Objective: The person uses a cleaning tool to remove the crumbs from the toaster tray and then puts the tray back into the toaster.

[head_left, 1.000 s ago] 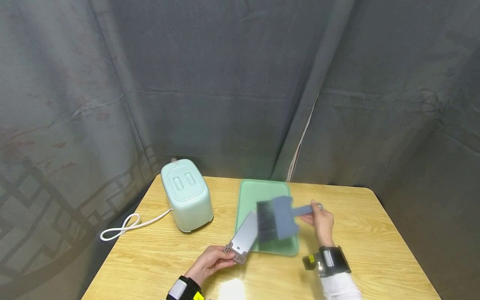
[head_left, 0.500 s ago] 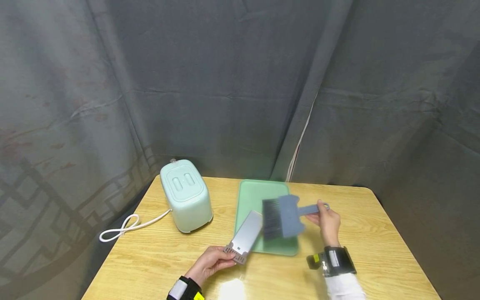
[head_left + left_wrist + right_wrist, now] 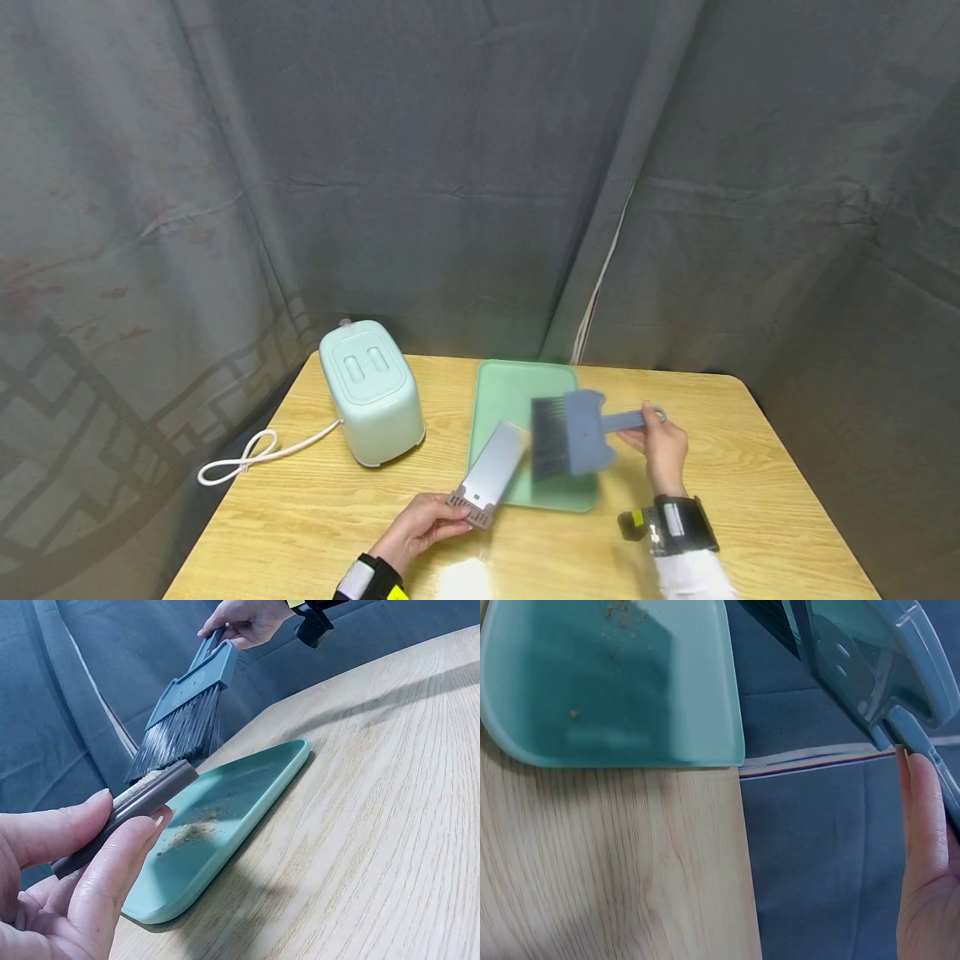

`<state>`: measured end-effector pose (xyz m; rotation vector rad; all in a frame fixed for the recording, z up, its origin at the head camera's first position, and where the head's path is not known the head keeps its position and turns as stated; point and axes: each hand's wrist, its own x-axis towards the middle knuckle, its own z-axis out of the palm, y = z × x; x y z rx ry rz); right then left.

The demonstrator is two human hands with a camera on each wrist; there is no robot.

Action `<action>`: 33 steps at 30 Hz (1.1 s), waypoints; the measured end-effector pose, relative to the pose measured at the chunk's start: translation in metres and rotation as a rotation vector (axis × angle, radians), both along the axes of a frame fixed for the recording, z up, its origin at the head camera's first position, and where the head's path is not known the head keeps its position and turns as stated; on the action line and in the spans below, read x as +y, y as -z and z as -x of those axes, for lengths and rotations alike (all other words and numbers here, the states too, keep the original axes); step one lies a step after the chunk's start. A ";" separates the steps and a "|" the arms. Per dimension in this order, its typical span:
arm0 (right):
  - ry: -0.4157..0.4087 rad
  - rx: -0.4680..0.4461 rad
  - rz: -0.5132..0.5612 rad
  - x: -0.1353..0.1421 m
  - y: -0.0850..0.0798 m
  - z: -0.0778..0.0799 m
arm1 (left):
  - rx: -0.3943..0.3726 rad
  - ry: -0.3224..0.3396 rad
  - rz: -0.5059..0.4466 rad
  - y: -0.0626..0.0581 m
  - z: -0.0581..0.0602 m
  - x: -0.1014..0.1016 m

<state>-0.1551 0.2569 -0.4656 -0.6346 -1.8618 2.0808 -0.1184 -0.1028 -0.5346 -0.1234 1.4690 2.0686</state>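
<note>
My left hand (image 3: 422, 525) pinches the brown slotted end of a flat silver crumb tray (image 3: 495, 463), tilted over the green tray (image 3: 517, 379). My right hand (image 3: 662, 447) grips the handle of a blue-grey brush (image 3: 587, 435) with dark bristles. In the head view the bristles appear just right of the crumb tray's far end; whether they touch it I cannot tell. Pale residue shows on the crumb tray in the left wrist view. Brown crumbs (image 3: 196, 829) lie scattered in the green tray. Fingers partly hide the crumb tray's near end.
A mint-green toaster (image 3: 375, 400) stands at the table's back left, its lid side up. From it a looped white cord (image 3: 247, 460) hangs over the left edge. Grey curtains (image 3: 450, 183) rise behind the wooden table (image 3: 300, 517).
The right hand has drawn the brush to the right, so its bristles now appear beside the crumb tray rather than across its end. The left hand and crumb tray have stayed in place.
</note>
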 end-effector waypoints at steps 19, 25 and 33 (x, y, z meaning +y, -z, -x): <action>0.099 -0.011 -0.006 0.024 -0.005 -0.012 | 0.008 0.003 -0.014 0.004 0.000 -0.002; 0.127 0.015 0.047 0.027 -0.011 -0.010 | 0.005 -0.007 -0.032 0.003 0.000 -0.003; 0.138 0.086 0.109 0.014 -0.024 -0.009 | 0.008 -0.008 -0.037 0.003 0.000 0.000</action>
